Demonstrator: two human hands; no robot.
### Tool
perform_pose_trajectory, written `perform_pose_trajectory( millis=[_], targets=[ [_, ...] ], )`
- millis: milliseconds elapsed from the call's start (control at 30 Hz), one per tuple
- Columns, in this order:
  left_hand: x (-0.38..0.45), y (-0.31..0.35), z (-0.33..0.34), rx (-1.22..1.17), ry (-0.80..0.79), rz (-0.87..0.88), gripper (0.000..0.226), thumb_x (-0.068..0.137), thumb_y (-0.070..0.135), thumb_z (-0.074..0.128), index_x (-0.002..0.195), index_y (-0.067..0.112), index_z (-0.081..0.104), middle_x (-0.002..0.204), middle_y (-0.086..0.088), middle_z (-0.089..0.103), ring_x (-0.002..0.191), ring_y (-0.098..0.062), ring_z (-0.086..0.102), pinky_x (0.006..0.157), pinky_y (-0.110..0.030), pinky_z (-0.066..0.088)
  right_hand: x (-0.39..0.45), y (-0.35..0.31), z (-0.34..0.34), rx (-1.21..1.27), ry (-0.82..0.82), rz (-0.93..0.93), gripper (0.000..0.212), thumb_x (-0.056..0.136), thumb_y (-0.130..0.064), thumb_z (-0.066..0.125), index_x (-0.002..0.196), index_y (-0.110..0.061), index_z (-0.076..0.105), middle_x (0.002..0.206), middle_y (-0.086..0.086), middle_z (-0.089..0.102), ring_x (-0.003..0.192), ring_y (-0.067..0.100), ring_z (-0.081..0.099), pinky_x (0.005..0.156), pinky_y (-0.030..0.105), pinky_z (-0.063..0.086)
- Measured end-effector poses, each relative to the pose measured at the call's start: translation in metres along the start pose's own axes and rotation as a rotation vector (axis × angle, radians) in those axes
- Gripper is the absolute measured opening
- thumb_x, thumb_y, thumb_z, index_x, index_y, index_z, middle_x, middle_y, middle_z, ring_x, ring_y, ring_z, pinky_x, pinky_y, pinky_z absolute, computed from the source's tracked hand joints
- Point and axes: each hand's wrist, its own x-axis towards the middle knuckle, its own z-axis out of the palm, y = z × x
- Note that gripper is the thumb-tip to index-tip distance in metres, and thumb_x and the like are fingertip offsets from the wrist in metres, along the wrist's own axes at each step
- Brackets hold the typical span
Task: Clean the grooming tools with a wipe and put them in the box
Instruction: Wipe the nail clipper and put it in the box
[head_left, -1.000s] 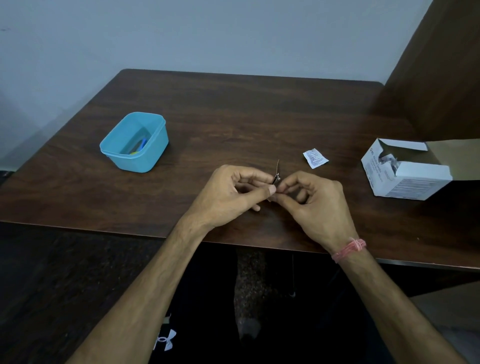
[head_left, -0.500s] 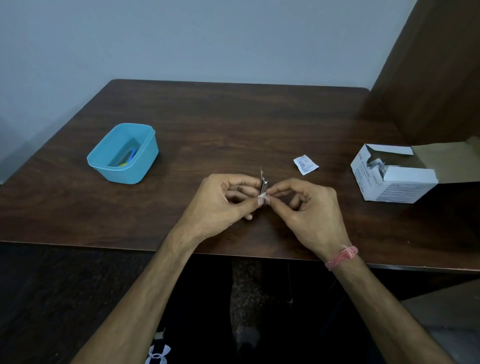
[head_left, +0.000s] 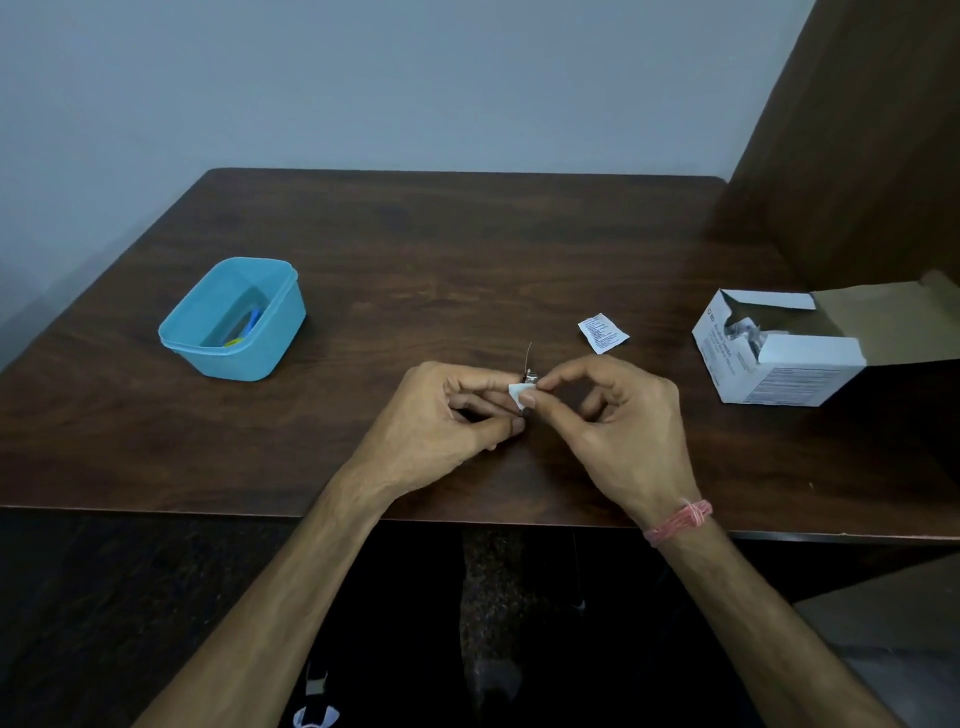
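Both hands are meeting over the near-middle of the dark wood bench (head_left: 467, 249), right in front of the person. The left hand (head_left: 447, 415) has its fingers curled in around a small metal grooming tool (head_left: 529, 370), looks like a nail clipper with its thin lever sticking up and away from the person, though it's tiny so I won't swear to it. The right hand (head_left: 618, 415) pinches a little white wipe (head_left: 517, 391) between thumb and forefinger, pressed right against the tool. So both sets of fingers are clamped: left on the tool, right on the wipe, and the two touch at the tips.

My guess is it's mid-wipe on this tool, not dropped off yet.

The bit that matters for the next move: the blue box (head_left: 234, 322) sits off to the left and further back, well apart from the hands, already with some colourful bits inside. The tool is in the left hand, which is also the nearer one to the box, so that hand can just swing out left and drop it in. The tool's long axis runs roughly away from the person, so it should go in without fuss.

On the right there's a small torn sachet (head_left: 602, 332) lying flat, and further right an open white carton (head_left: 779, 353) of what I'd guess are more wipes.
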Motion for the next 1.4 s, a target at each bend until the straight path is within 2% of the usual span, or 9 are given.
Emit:
perform_pose_trajectory(
  millis=[100, 200, 333, 533, 667, 867, 1000, 1267, 1400],
  targets=[
    [0.002, 0.0, -0.001, -0.01, 0.007, 0.003, 0.032, 0.094, -0.002, 0.086, 0.118, 0.019, 0.086, 0.096, 0.001, 0.085, 0.085, -0.011, 0.079, 0.072, -0.031, 0.064, 0.001, 0.003, 0.0, -0.026, -0.033, 0.014, 0.017, 0.084, -0.036, 0.097, 0.09, -0.03, 0.082, 0.069, -0.029, 0.068, 0.046, 0.014, 0.054, 0.055, 0.018, 0.042],
    [0.001, -0.001, 0.0, -0.016, -0.007, 0.002, 0.033, 0.094, -0.003, 0.085, 0.118, 0.019, 0.086, 0.098, 0.0, 0.085, 0.087, -0.011, 0.079, 0.072, -0.03, 0.065, 0.002, 0.009, 0.002, 0.035, -0.046, 0.058, 0.016, 0.087, -0.033, 0.095, 0.094, -0.032, 0.08, 0.087, -0.02, 0.08, 0.051, 0.024, 0.065, 0.058, 0.043, 0.058],
    [0.001, -0.001, 0.0, -0.016, 0.0, -0.007, 0.032, 0.093, -0.003, 0.087, 0.117, 0.018, 0.086, 0.1, -0.001, 0.085, 0.089, -0.012, 0.08, 0.072, -0.03, 0.066, 0.002, 0.01, 0.002, 0.053, -0.062, 0.057, 0.013, 0.089, -0.028, 0.094, 0.094, -0.033, 0.083, 0.088, -0.017, 0.081, 0.051, 0.033, 0.066, 0.056, 0.053, 0.058],
    [0.0, 0.0, -0.001, -0.029, -0.013, -0.01, 0.031, 0.096, 0.0, 0.084, 0.123, 0.016, 0.083, 0.108, 0.001, 0.087, 0.098, -0.018, 0.084, 0.074, -0.033, 0.068, 0.0, 0.012, 0.002, 0.013, -0.085, 0.032, 0.01, 0.089, -0.032, 0.093, 0.096, -0.036, 0.088, 0.084, -0.015, 0.081, 0.052, 0.026, 0.066, 0.052, 0.041, 0.054],
    [0.0, 0.0, -0.003, -0.039, 0.003, -0.02, 0.025, 0.101, 0.007, 0.081, 0.124, 0.015, 0.082, 0.111, 0.001, 0.087, 0.106, -0.019, 0.084, 0.073, -0.033, 0.068, 0.001, 0.014, 0.004, -0.084, -0.047, -0.062, 0.014, 0.09, -0.024, 0.092, 0.101, -0.032, 0.089, 0.089, -0.018, 0.079, 0.052, 0.018, 0.058, 0.059, 0.016, 0.044],
    [0.0, 0.004, -0.001, -0.079, 0.08, -0.038, 0.02, 0.111, 0.025, 0.069, 0.115, 0.013, 0.084, 0.098, -0.006, 0.086, 0.095, -0.024, 0.085, 0.069, -0.035, 0.069, -0.003, 0.013, 0.006, -0.124, -0.105, -0.169, 0.016, 0.089, -0.02, 0.092, 0.102, -0.028, 0.089, 0.099, -0.017, 0.079, 0.055, 0.014, 0.06, 0.059, 0.031, 0.055],
    [0.0, 0.003, 0.001, -0.049, 0.102, -0.042, 0.028, 0.109, 0.019, 0.073, 0.136, 0.013, 0.075, 0.092, -0.004, 0.086, 0.092, -0.022, 0.085, 0.073, -0.04, 0.07, -0.005, 0.015, 0.007, -0.152, -0.126, -0.195, 0.018, 0.091, -0.024, 0.091, 0.106, -0.031, 0.088, 0.103, -0.018, 0.078, 0.057, 0.01, 0.059, 0.062, 0.033, 0.057],
    [0.0, 0.003, -0.004, -0.055, 0.053, -0.05, 0.02, 0.11, 0.011, 0.071, 0.127, 0.014, 0.079, 0.099, -0.005, 0.087, 0.098, -0.022, 0.085, 0.074, -0.037, 0.067, -0.004, 0.014, 0.009, -0.197, -0.075, -0.189, 0.018, 0.089, -0.023, 0.093, 0.105, -0.03, 0.087, 0.094, -0.022, 0.074, 0.056, 0.007, 0.053, 0.062, 0.023, 0.05],
    [-0.001, 0.003, -0.006, -0.039, 0.026, -0.047, 0.03, 0.106, -0.001, 0.069, 0.13, 0.015, 0.078, 0.104, -0.002, 0.087, 0.1, -0.021, 0.084, 0.077, -0.037, 0.068, -0.002, 0.014, 0.008, -0.174, -0.052, -0.176, 0.015, 0.09, -0.024, 0.093, 0.102, -0.031, 0.088, 0.098, -0.022, 0.078, 0.052, 0.014, 0.054, 0.063, 0.022, 0.052]
  ],
)
